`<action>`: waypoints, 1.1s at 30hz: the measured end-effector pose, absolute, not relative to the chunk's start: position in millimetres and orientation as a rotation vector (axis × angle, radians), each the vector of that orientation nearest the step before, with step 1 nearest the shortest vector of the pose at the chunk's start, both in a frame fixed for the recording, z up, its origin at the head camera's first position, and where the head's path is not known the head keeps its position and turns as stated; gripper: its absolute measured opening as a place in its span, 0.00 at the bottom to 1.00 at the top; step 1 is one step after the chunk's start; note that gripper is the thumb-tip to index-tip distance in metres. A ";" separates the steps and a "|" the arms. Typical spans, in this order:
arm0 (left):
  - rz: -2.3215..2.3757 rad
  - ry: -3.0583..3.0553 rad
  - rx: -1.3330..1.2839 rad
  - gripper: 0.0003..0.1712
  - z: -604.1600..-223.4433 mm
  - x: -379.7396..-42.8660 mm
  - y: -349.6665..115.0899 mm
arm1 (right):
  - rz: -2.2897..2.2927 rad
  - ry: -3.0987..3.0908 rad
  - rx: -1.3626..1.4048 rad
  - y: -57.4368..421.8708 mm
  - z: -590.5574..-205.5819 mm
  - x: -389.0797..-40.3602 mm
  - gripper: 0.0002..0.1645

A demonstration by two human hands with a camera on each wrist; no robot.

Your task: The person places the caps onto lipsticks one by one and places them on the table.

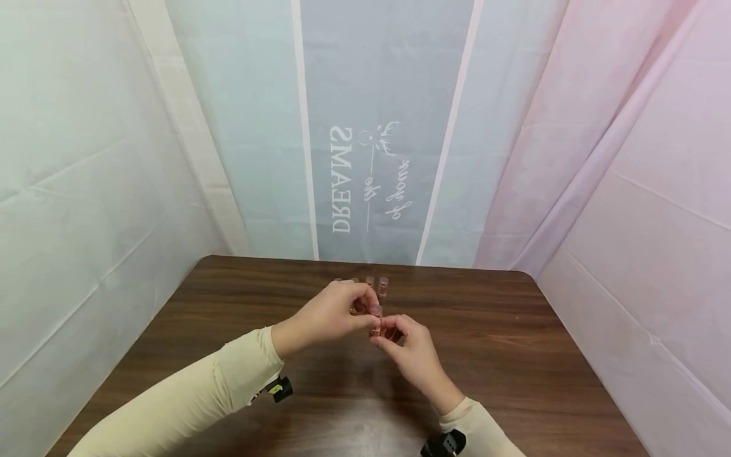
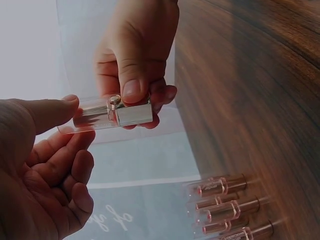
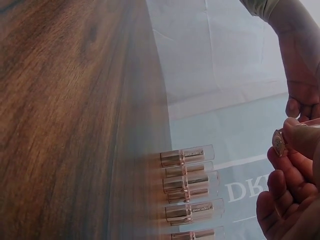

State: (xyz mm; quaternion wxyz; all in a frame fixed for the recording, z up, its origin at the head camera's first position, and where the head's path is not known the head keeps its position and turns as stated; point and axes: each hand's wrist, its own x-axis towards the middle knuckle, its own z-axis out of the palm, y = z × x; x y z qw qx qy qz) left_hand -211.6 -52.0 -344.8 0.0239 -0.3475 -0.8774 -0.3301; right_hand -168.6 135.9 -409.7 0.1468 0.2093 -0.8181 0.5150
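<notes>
Between my hands, above the table, is a lipstick tube (image 2: 96, 119) with a clear cap and a shiny metallic base. My left hand (image 1: 334, 311) pinches the clear cap end between thumb and fingers; its other fingers are loosely curled below, as the left wrist view shows. The thumb and fingers of my right hand (image 1: 415, 352) grip the metallic base. Only the base's end (image 3: 279, 143) shows past the right fingers in the right wrist view. Just beyond the hands, several similar lipstick tubes (image 1: 383, 287) stand upright on the table, partly hidden by the left hand in the head view.
The dark wooden table (image 1: 485, 355) has its far edge close behind the standing tubes. A printed fabric backdrop (image 1: 377, 76) hangs behind that edge, and pale cloth walls (image 1: 645, 273) flank both sides. Dark wrist cameras (image 1: 444, 442) sit at the cream sleeves.
</notes>
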 end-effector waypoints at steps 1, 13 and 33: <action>-1.023 -2.716 -1.074 0.08 -345.5 -211.1 -51.8 | 1.482 -2.358 0.596 136.0 -410.4 -168.5 0.10; -1.042 -2.572 -1.066 0.11 -341.2 -214.9 -54.2 | 1.493 -2.307 0.703 146.7 -422.7 -197.1 0.12; -1.109 -2.605 -0.802 0.12 -351.5 -214.3 -108.4 | 1.215 -2.663 0.476 170.7 -405.4 -282.9 0.10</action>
